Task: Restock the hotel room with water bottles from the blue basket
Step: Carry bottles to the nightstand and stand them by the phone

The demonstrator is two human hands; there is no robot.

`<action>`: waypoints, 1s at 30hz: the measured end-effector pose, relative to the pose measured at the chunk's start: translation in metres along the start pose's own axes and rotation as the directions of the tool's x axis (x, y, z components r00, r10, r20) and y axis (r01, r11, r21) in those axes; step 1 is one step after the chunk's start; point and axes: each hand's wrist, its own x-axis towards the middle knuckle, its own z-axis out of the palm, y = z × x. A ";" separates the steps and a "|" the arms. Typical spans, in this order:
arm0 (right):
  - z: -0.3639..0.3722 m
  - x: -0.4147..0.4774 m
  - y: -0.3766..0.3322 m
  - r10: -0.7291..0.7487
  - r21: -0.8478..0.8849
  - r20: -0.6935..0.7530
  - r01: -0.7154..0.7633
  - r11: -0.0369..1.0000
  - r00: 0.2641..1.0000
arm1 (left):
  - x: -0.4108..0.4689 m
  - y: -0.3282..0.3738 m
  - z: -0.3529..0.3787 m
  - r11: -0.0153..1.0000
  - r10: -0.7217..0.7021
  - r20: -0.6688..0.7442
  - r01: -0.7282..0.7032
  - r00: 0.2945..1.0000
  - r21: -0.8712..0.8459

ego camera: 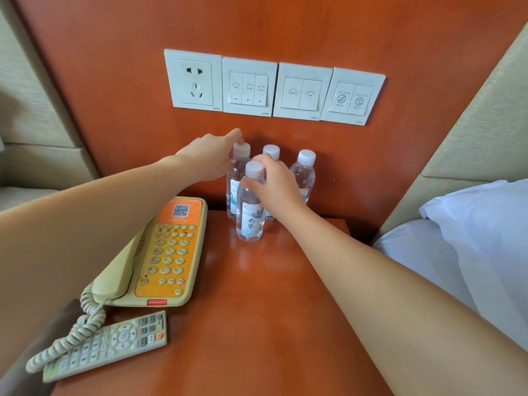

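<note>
Several clear water bottles with white caps stand upright in a cluster at the back of the wooden nightstand (257, 315). My left hand (207, 158) holds the back-left bottle (235, 178) at its neck, with one finger over the cap. The front bottle (251, 221), whose label faces me, is gripped at the shoulder by my right hand (278, 185). Behind that hand stands a middle bottle (271, 152), mostly hidden. The right bottle (304, 172) stands free of both hands. The blue basket is not in view.
A cream and orange telephone (165, 252) lies on the nightstand's left half, and a remote control (108, 344) sits in front of it. A row of wall switches and a socket (274, 87) is above the bottles. A white pillow (471, 224) borders the right.
</note>
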 end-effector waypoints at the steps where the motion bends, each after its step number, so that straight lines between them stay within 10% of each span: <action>1: 0.002 0.002 -0.002 -0.003 0.001 -0.001 0.003 1.000 1.000 | 0.000 -0.001 0.000 1.000 -0.001 0.002 0.001 1.000 -0.017; 30: 0.013 0.003 -0.014 -0.068 0.061 0.050 0.065 0.996 0.996 | 0.001 0.001 -0.001 1.000 -0.030 0.076 0.030 0.997 0.000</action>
